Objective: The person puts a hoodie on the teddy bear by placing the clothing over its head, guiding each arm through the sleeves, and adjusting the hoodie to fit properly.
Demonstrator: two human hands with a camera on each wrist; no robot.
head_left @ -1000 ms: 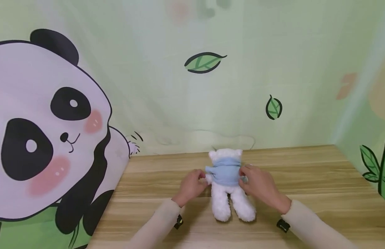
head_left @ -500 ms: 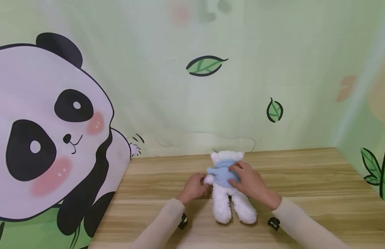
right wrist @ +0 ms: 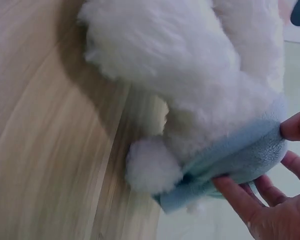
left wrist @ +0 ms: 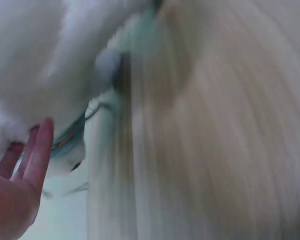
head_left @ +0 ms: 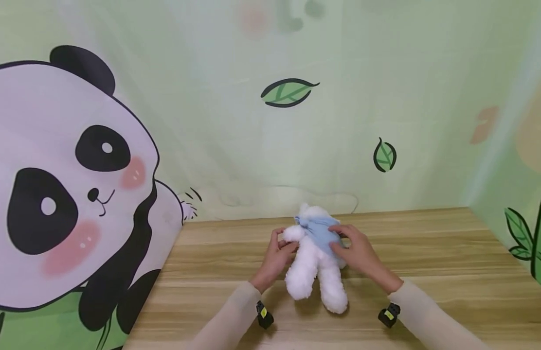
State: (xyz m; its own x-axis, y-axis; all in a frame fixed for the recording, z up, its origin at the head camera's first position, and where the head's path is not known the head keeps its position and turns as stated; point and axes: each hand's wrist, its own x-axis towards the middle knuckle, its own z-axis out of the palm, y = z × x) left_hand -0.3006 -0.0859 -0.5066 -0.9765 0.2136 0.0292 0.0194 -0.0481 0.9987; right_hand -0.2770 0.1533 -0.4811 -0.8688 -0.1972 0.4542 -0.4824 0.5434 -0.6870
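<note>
A white plush bear (head_left: 303, 272) in a light blue shirt (head_left: 320, 234) is tilted over the table, its legs toward me and its face out of sight in the head view. My left hand (head_left: 276, 257) is at the bear's raised left-side arm (head_left: 293, 233). In the left wrist view, straight fingers (left wrist: 39, 157) touch the white fur; the thumb is out of sight there. With spread fingers and thumb, my right hand (head_left: 358, 249) grips the shirt's right side. The right wrist view shows a thumb (right wrist: 296, 126) and fingertips pressing into the blue cloth (right wrist: 240, 155).
The wood-grain table (head_left: 218, 253) extends on both sides of the bear. Behind it hangs a pale green cloth (head_left: 332, 146) printed with leaves, and a large printed panda (head_left: 99, 194) covers the left side. Each wrist wears a small black camera (head_left: 264, 315).
The bear has gone from lying flat to tilted, its left side raised and its legs swung left. My right hand has moved onto the shirt; my left fingers have spread at the arm.
</note>
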